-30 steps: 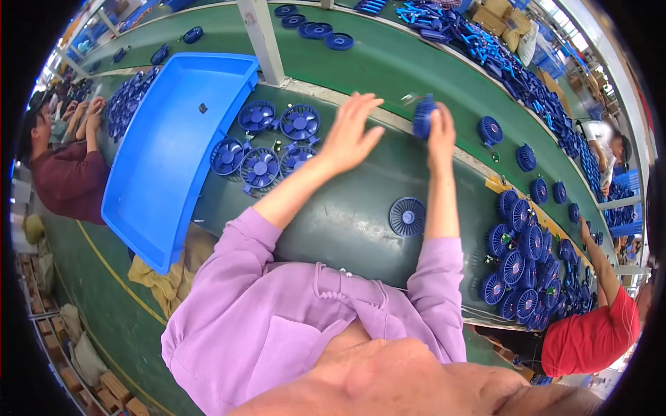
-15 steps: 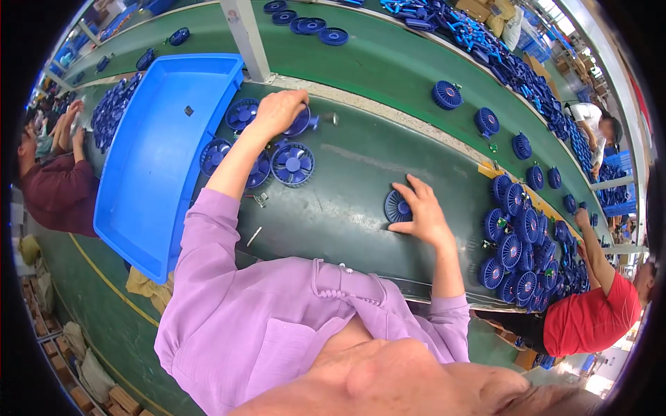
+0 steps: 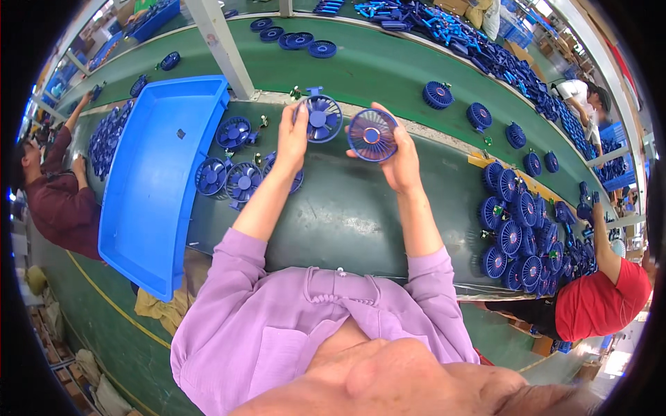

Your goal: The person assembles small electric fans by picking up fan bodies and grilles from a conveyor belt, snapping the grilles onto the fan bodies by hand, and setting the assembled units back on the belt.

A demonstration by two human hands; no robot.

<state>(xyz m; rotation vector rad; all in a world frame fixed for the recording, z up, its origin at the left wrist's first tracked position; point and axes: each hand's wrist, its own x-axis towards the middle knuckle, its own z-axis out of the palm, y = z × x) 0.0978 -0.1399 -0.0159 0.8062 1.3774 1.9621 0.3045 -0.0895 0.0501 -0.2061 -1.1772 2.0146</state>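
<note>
In the head view, the left hand (image 3: pixel 294 139) is closed on the side of a blue fan (image 3: pixel 322 119), with its thumb and fingers at the rim. The fan's blades face the person, and a short stub sticks out at its top. The right hand (image 3: pixel 404 161) grips a round blue cover (image 3: pixel 372 134) by its right side, and some fingers reach behind it. The cover has thin bars that spread out from a middle ring. The fan and the cover are just beside each other, both held up over the far side of the dark green bench (image 3: pixel 333 225). To the left, more blue fans (image 3: pixel 243 182) sit close together on the bench, and the left arm hides part of one. Next to them is a big blue tray (image 3: pixel 149 201) with a small black bit (image 3: pixel 181 133) in it. On the right end of the bench is a heap of round blue parts (image 3: pixel 510 237). Past the bench runs a green belt (image 3: pixel 378 69) with more round blue pieces (image 3: pixel 438 94) on it. A person in a red shirt (image 3: pixel 600 299) reaches out at the right, by the heap.
</note>
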